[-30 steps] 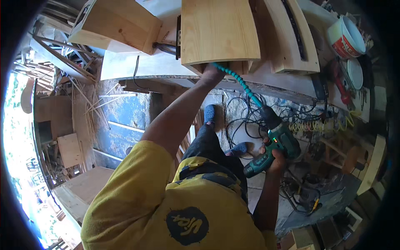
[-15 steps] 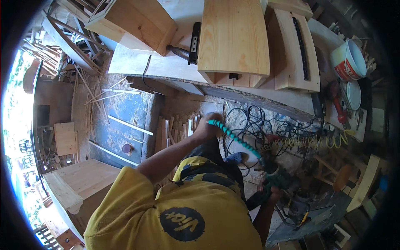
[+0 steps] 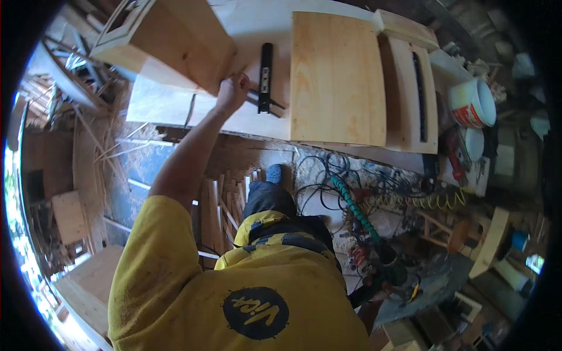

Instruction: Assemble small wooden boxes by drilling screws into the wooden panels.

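My left hand [image 3: 233, 92] has reached up to the workbench beside the corner of a wooden box [image 3: 187, 50]. Its fingers are curled around the head end of a dark two-handled tool like pincers [image 3: 270, 109]. A black metal drawer slide [image 3: 265, 76] lies across that tool. Low on the right, my right hand, mostly in shadow, holds a green power drill [image 3: 391, 272]. A teal, spiral-ribbed flexible shaft [image 3: 355, 209] runs from the drill's front, its far end hanging free toward the cables.
On the bench [image 3: 252, 126] stand a pale wooden box [image 3: 338, 79] and a drawer with a slide [image 3: 410, 93]. A white bucket [image 3: 472, 102] is at the right. Black cables [image 3: 319, 187], a yellow coiled hose [image 3: 439, 200] and wood strips [image 3: 219, 210] lie below.
My left hand has let go of the shaft's end and moved up and left to the dark tool on the bench. The view has shifted closer to the bench.
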The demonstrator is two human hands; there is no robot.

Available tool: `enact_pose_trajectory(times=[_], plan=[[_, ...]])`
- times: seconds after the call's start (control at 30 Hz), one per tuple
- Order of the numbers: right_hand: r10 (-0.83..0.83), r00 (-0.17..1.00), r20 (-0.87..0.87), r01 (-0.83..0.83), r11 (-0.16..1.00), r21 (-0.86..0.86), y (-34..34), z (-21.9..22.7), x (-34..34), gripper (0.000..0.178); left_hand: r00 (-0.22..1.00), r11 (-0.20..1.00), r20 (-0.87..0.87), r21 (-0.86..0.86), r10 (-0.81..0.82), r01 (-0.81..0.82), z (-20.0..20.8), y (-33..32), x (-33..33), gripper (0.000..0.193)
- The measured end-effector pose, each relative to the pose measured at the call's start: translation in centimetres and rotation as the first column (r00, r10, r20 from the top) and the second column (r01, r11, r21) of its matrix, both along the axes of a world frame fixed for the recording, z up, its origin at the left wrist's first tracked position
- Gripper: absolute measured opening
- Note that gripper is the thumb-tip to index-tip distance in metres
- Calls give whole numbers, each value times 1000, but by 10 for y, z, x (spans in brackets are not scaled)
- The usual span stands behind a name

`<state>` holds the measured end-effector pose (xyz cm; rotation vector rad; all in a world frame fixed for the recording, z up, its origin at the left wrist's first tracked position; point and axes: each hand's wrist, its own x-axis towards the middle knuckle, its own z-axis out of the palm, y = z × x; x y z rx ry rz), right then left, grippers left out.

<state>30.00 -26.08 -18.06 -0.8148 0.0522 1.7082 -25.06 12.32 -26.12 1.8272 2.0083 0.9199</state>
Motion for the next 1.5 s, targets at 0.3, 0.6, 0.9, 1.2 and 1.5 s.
enact_pose_trajectory(times=[0.3,0.6,0.9,1.2,1.5], plan=[[-97,986,-136,117,982,150,-48,3,-5,52,983,993,-144,6,-117,119,-23,49,2,18],[-22,1000,-2,22,950,311,-9,-17,61,54,214,848,975,-167,65,504,77,-139,102,43],[140,990,14,-135,913,384,38,-21,130,54,-475,999,879,-25,44,46,91,-90,262,49],[120,984,129,-161,911,380,60,1,138,50,-296,973,940,107,-167,-207,122,-68,256,32],[-59,994,93,26,946,323,53,1,145,51,343,998,939,-56,40,36,231,-117,167,47]])
